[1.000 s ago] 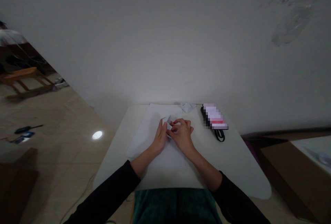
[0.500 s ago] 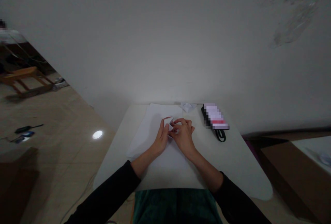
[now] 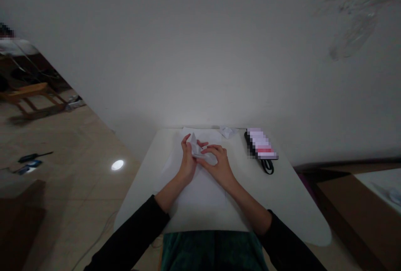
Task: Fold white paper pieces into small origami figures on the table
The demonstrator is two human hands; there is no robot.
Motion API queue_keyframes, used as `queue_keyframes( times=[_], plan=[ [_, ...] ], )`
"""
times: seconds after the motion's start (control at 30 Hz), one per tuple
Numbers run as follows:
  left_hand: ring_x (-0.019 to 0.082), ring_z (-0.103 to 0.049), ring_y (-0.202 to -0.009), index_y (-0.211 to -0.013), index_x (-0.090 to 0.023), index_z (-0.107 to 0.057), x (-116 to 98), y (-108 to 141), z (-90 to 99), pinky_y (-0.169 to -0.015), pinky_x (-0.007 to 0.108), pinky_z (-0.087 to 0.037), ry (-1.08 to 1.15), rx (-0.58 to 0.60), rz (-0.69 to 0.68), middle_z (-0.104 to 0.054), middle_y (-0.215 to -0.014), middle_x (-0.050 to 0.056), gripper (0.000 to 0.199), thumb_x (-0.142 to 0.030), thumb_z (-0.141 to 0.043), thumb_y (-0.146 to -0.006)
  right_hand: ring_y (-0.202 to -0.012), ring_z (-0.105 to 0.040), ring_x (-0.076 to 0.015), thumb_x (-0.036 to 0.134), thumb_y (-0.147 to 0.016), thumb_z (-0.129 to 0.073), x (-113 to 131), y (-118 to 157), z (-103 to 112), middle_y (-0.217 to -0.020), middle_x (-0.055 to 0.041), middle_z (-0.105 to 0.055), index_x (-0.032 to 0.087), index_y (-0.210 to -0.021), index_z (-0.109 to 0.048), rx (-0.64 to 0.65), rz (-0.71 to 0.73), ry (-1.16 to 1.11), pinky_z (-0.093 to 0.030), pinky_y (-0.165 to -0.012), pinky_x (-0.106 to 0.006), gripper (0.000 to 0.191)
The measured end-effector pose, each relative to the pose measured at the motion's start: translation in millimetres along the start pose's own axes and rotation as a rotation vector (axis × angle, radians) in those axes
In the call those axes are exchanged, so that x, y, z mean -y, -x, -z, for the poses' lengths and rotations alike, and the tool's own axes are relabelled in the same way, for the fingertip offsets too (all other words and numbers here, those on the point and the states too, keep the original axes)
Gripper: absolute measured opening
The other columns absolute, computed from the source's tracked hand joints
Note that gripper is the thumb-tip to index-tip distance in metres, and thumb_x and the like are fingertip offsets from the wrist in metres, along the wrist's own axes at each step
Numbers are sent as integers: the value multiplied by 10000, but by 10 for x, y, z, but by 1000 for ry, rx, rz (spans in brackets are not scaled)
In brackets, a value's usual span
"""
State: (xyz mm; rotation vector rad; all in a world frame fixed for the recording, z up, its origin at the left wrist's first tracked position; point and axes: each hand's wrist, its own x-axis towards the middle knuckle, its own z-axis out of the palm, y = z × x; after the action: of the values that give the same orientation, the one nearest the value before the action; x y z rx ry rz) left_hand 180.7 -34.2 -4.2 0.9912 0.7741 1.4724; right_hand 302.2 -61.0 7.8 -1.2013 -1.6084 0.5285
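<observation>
Between both hands is a small piece of folded white paper (image 3: 194, 148), with one pointed part standing up. My left hand (image 3: 187, 162) cups it from the left, fingers curled around its far side. With thumb and fingertips, my right hand (image 3: 219, 164) pinches the paper's right lower edge. Under the hands, white paper sheets (image 3: 200, 193) lie flat on the white table (image 3: 250, 204). Another folded white paper piece (image 3: 228, 131) rests at the table's back edge.
A phone (image 3: 261, 143) with a blurred screen and a black strap (image 3: 267, 165) lies at the table's right. Behind the table rises a grey wall (image 3: 200, 54). On the floor to the left are a wooden stool (image 3: 28, 91) and a dark handheld object (image 3: 31, 157).
Both hands have shifted slightly left with the folded paper. It now shows a raised point, and the right hand's fingers have spread wider along its edge.
</observation>
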Motion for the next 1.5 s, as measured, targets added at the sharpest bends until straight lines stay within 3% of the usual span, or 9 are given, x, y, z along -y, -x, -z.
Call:
queue_keyframes(
  times=[0.13, 0.3, 0.47, 0.67, 0.77, 0.93, 1.03, 1.3, 1.5],
  plan=[
    [209, -604, -1113, -1316, -370, -290, -105, 20, -25, -964, 406, -451, -2, 66, -57, -571, -1083, 10, 491, -571, -470, -906, -1137, -465, -287, 296, -810, -714, -13, -59, 148, -1176, -62, -566, 304, -871, -727, 3, 62, 133, -381, -962, -505, 63],
    [232, -555, -1148, -1251, -236, -445, -193, -17, 81, -1035, 409, -375, -390, 199, -204, -602, -1127, 69, 463, -431, -612, -865, -1218, -375, -312, 235, -920, -547, -57, -232, 473, -1318, -66, -456, 319, -921, -704, 71, 191, 354, -377, -947, -524, 177],
    [239, -487, -1224, -1219, -240, -538, -232, -71, 189, -1049, 409, -349, -738, 270, -311, -552, -1268, 90, 368, -366, -602, -880, -1236, -342, -329, 149, -901, -527, -297, -297, 651, -1336, -72, -418, 300, -886, -683, 212, 280, 502, -382, -941, -530, 217],
    [228, -509, -1201, -1128, -244, -609, -237, -101, 198, -1023, 429, -382, -833, 219, -387, -567, -1245, 83, 244, -337, -549, -911, -1254, -344, -280, -108, -694, -369, -432, -232, 697, -1353, -68, -409, 297, -1052, -642, 307, 276, 478, -382, -950, -485, 606],
    [224, -526, -1173, -1046, -235, -644, -236, -122, 203, -1029, 432, -387, -838, 165, -440, -577, -1197, 78, 192, -332, -549, -911, -1241, -371, -257, -105, -595, -360, -363, -254, 751, -1341, -62, -436, 274, -1112, -615, 217, 269, 374, -368, -977, -471, 690],
    [211, -553, -1108, -937, -229, -667, -296, -154, 250, -1015, 410, -400, -860, 14, -513, -592, -1112, 65, 177, -322, -518, -924, -1161, -445, -252, -51, -591, -379, -401, -324, 868, -1209, -46, -533, 249, -904, -665, -89, 219, 243, -358, -987, -481, 520],
    [210, -565, -1082, -931, -225, -668, -416, -202, 324, -985, 400, -417, -922, -70, -500, -605, -1094, 59, 180, -313, -510, -919, -1119, -482, -257, -19, -630, -399, -483, -361, 939, -1140, -49, -566, 252, -828, -681, -142, 155, 195, -368, -972, -495, 439],
    [223, -595, -1004, -951, -204, -652, -578, -453, 740, -929, 398, -452, -1146, -92, -312, -647, -1008, 60, 209, -338, -522, -857, -1224, -426, -277, 217, -883, -576, -526, -382, 1017, -1313, -58, -479, 337, -1045, -693, 303, 255, 358, -345, -1000, -503, 233],
    [285, -565, -1059, -1148, -169, -565, -429, -394, 818, -924, 442, -442, -1490, 21, -128, -585, -1145, 137, 385, -382, -554, -827, -1157, -459, -258, 242, -913, -566, -497, -310, 918, -1230, -61, -548, 297, -1002, -693, 296, 272, 394, -381, -956, -459, 165]
  ],
)
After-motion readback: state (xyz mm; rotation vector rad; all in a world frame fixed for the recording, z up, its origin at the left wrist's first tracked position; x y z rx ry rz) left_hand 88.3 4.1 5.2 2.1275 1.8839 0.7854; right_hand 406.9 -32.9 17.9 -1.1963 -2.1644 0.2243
